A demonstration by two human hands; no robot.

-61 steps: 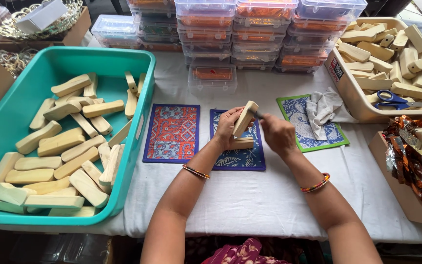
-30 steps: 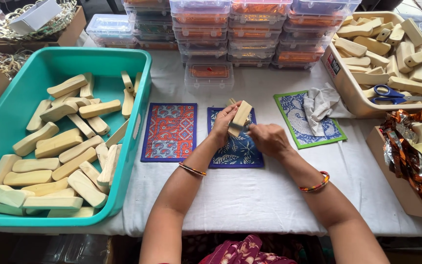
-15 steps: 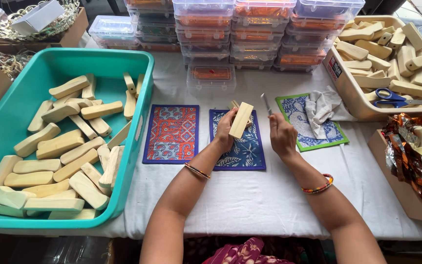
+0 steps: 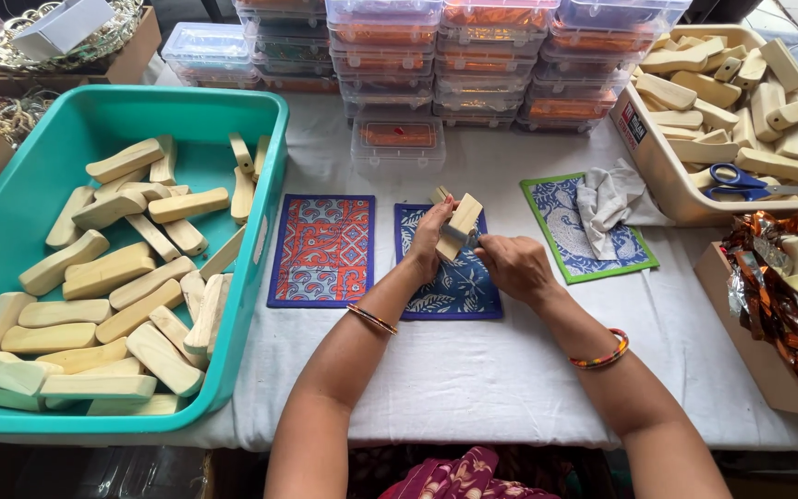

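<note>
Wooden blocks [image 4: 108,277], pale and oblong, fill the teal plastic tub [image 4: 260,166] at the far left of the white-covered tabletop [image 4: 473,388]. Just right of the tub lies a red and blue patterned mat [image 4: 323,249], and beside it a dark blue leaf-print mat [image 4: 459,291] partly covered by the person's hands. The left hand [image 4: 429,242] has its grip closed around a single wooden block [image 4: 460,226], held tilted just above the blue mat, with another small piece of wood [image 4: 440,195] showing behind the fingers. The right hand [image 4: 513,265] is curled shut close against the lower end of that block; something small and metallic seems to sit between it and the wood, but what the grip holds cannot be made out. Behind the hands rise stacked clear lidded boxes [image 4: 454,55] with orange contents. Further right a green-edged blue mat [image 4: 593,231] carries a crumpled grey cloth [image 4: 607,196]. Beyond it a cream crate [image 4: 658,166] holds more wooden pieces and blue-handled scissors [image 4: 741,181]. At the far right edge a cardboard box [image 4: 750,342] contains crinkled copper foil [image 4: 778,286].
</note>
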